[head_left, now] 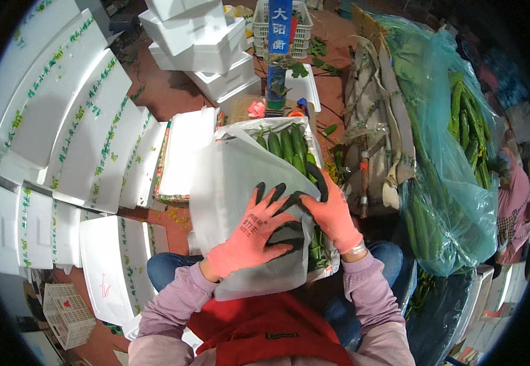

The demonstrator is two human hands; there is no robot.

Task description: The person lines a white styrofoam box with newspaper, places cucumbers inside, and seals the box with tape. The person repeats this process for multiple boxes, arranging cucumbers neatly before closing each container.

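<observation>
A white foam box [331, 266] in front of my knees holds dark green cucumbers [286, 144]. A pale translucent sheet [213, 183] covers its left and near part, leaving cucumbers bare at the far end and right side. My left hand [254, 230], in a coral glove with dark fingertips, lies on the sheet with fingers spread. My right hand [333, 215], gloved alike, rests by the sheet's right edge, thumb and forefinger stretched apart. Its other fingers are partly hidden, as is whatever lies under its palm.
A blue scale post [277, 67] rises beyond the box. White foam boxes [204, 46] are stacked behind it, and more foam boxes [76, 122] line the left. A large blue-tinted plastic bag [454, 201] of long green vegetables stands at right, beside a grey padded cloth [381, 116].
</observation>
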